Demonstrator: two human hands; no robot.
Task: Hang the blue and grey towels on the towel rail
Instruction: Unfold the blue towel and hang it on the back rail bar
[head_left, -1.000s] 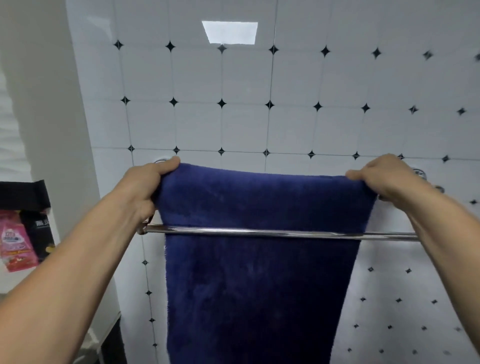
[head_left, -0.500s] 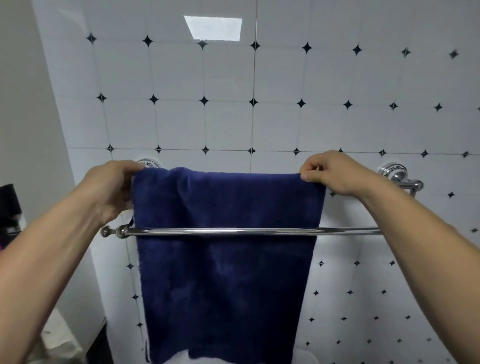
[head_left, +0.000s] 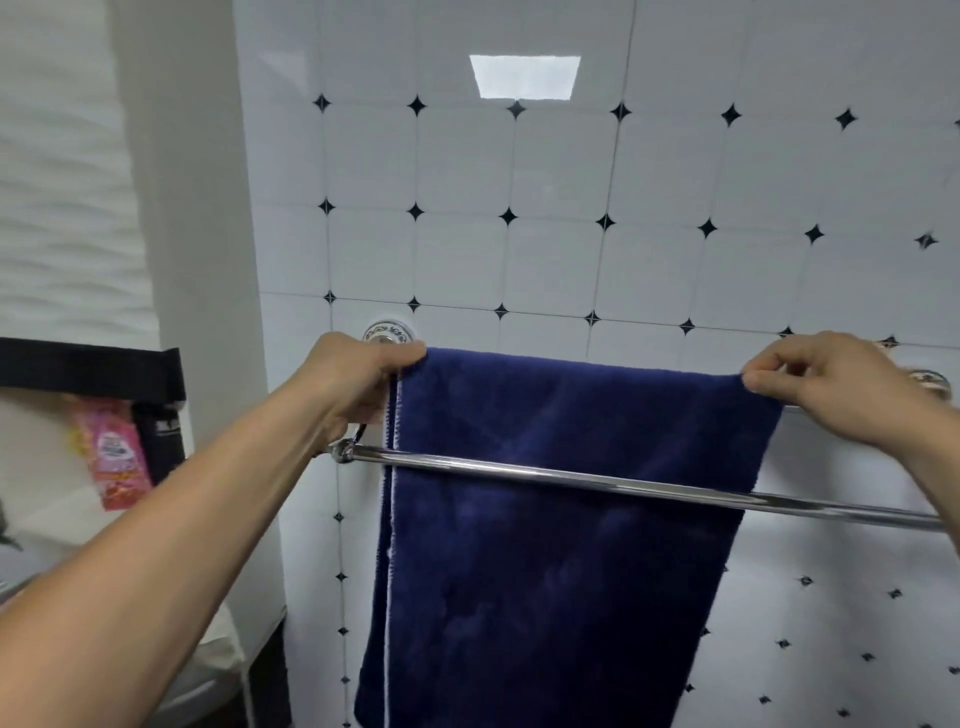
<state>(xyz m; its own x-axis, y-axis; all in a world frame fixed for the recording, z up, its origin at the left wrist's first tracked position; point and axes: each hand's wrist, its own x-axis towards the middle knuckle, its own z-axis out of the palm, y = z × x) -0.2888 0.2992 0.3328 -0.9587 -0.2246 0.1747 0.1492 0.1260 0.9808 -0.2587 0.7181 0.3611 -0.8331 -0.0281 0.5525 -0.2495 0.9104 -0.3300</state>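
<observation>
White tiled wall (head_left: 675, 171), chrome rail (head_left: 597, 480); left hand (head_left: 358, 384), right hand (head_left: 831, 389) pinch blue towel (head_left: 561, 597) corners.

Blue towel (head_left: 561, 545) is draped over rear rail (head_left: 930, 382), top corners pinched by left hand (head_left: 358, 384) and right hand (head_left: 826, 389); front rail (head_left: 623, 486) crosses it.

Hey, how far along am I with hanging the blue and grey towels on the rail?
Done: the blue towel is draped on the towel rail, hanging down behind its front bar. In hand: your left hand and right hand pinch its top corners, apparently evening it out. Left: let go, then hang the grey towel, which is not in view.
</observation>
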